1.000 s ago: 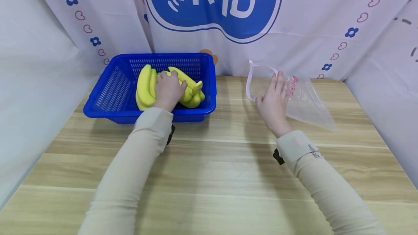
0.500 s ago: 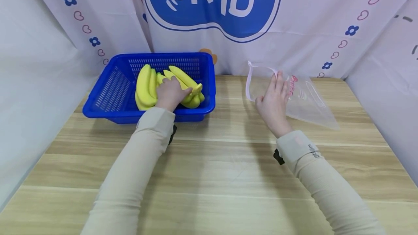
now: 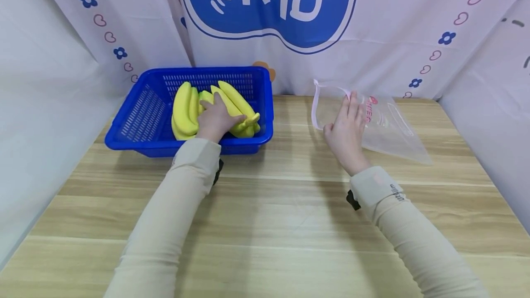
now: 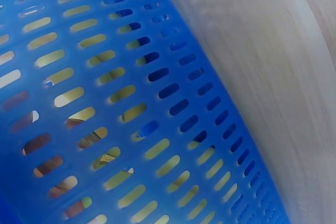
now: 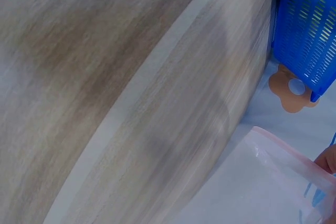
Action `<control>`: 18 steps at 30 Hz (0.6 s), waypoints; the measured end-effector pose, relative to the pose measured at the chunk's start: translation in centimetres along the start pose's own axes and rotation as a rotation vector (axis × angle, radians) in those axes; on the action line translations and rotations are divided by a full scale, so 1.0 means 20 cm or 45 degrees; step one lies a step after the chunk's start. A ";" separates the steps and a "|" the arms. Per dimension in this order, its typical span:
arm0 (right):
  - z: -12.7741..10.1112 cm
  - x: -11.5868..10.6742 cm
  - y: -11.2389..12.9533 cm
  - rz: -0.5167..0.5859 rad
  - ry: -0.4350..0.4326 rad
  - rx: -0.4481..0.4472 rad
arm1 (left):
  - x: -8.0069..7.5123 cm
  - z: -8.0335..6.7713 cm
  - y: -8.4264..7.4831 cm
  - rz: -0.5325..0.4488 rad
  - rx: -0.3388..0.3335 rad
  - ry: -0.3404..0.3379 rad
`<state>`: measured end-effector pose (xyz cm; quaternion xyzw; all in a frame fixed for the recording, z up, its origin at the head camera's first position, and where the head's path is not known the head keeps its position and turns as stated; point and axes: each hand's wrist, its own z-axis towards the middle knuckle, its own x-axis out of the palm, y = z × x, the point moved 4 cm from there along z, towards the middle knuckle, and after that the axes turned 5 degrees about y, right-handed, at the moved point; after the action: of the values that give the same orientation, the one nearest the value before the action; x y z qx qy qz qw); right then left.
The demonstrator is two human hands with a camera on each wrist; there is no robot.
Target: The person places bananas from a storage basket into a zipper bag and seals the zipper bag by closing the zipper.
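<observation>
Several yellow bananas (image 3: pixel 184 109) lie in a blue plastic basket (image 3: pixel 124 140) at the back left in the head view. My left hand (image 3: pixel 214 116) reaches over the basket's near rim and grips the right-hand banana bunch (image 3: pixel 236 102), thumb across its front near the stem; some fingertips are hidden among the fruit. The left wrist view shows only the basket's slotted wall (image 4: pixel 173 103). On the right, a clear zip bag (image 3: pixel 389 128) with a pink-white edge lies with its mouth gaping toward the basket. My right hand (image 3: pixel 347 134) holds it near the mouth, thumb at the lower lip.
The wood-grain table (image 3: pixel 281 224) runs from the basket and bag toward me. A printed white cloth (image 3: pixel 298 72) hangs right behind them, and white sheets (image 3: pixel 45 118) close in the left and right sides.
My left thumb and fingers have shifted and spread a little on the bunch. The right-hand bananas have turned slightly, their stem moving a bit right and down. The right hand stays at the bag.
</observation>
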<state>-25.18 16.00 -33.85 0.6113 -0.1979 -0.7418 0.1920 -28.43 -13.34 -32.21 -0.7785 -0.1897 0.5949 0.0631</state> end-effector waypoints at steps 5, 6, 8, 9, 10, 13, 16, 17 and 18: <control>0.00 0.00 0.00 -0.001 0.008 0.006 | 0.00 0.02 0.01 -0.070 0.018 0.062; 0.00 0.00 0.00 0.000 0.010 0.006 | 0.00 0.02 0.02 -0.084 0.024 0.071; 0.00 0.01 0.00 0.004 0.013 0.007 | 0.00 0.01 0.02 -0.124 0.042 0.081; 0.00 0.01 0.00 0.007 0.015 0.008 | 0.00 0.01 0.02 -0.138 0.053 0.084; 0.00 0.01 -0.01 0.009 0.014 0.009 | -0.01 0.01 0.01 -0.145 0.065 0.086; 0.00 0.01 -0.01 0.010 0.014 0.014 | -0.01 0.01 0.00 -0.164 0.106 0.081; 0.00 0.01 -0.01 0.005 0.014 0.014 | 0.00 0.02 -0.02 -0.157 0.145 0.070; 0.00 0.01 -0.01 0.004 0.016 0.015 | 0.00 0.02 -0.02 -0.168 0.164 0.063; 0.00 0.01 -0.01 0.002 0.019 0.017 | 0.00 0.03 -0.03 -0.182 0.184 0.058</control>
<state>-25.25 16.05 -34.14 0.6179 -0.2017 -0.7358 0.1901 -29.11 -12.89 -32.11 -0.7698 -0.1998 0.5831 0.1658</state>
